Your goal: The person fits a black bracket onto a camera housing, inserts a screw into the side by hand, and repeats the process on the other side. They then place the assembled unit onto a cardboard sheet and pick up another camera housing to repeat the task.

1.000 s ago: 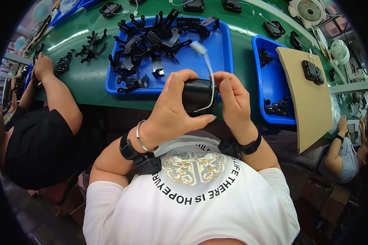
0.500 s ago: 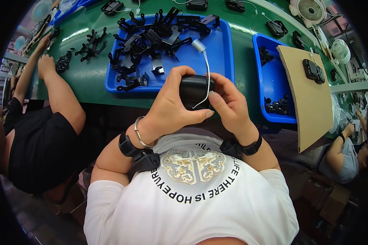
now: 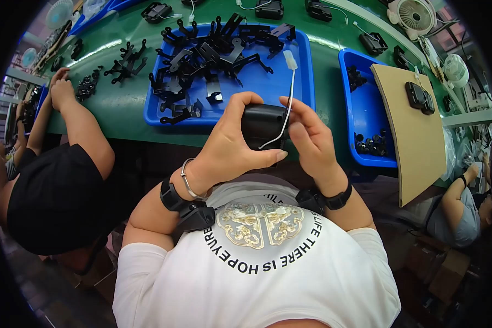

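Gripping a small black plastic box (image 3: 262,127) with a thin white cable (image 3: 284,109) close above the green table edge (image 3: 120,128), the left hand (image 3: 227,147) and right hand (image 3: 311,139) clamp it before a blue tray (image 3: 298,82) of black brackets (image 3: 202,60).

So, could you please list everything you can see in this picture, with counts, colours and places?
Table: one, green, across the top.
Trays: at least two, blue, on the table; the middle one holds many black brackets.
Cardboard sheet: one, brown, over the right tray, a black part on it.
Small fans: a few, white, along the far edge.
Co-workers: two, seated at left and right.
Black casing: one, with a white wire, held in both hands.
Left hand: gripping the casing.
Right hand: fingers on the wire.
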The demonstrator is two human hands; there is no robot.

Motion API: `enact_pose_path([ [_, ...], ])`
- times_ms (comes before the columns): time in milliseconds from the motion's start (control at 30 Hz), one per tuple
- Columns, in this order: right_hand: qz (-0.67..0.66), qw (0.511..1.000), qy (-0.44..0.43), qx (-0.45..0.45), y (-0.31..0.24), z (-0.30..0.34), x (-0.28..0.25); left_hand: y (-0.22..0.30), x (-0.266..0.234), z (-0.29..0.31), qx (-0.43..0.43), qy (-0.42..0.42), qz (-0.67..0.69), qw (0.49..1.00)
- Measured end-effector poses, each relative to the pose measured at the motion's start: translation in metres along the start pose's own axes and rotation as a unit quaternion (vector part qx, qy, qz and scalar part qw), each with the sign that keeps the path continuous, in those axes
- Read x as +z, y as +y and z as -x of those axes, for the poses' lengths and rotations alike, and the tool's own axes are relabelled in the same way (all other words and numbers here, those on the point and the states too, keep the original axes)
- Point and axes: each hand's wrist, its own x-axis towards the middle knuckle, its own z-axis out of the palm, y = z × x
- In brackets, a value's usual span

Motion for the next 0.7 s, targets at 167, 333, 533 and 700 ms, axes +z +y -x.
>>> enact_pose_path([
  [167,0.0,1.0,-0.01,0.002,0.001,-0.001,0.0,0.0,0.003,0.0,-0.005,0.007,-0.007,1.0],
  [333,-0.089,0.996,-0.017,-0.003,0.001,-0.002,-0.003,-0.001,0.0,-0.003,0.001,-0.003,0.007,1.0],
  [533,0.009,1.0,-0.009,0.007,-0.001,-0.005,-0.006,-0.004,0.002,-0.002,0.02,0.003,-0.043,0.999],
  [700,-0.127,0.991,-0.019,0.023,0.007,-0.004,-0.014,0.002,0.0,-0.002,-0.054,-0.018,0.143,0.988],
])
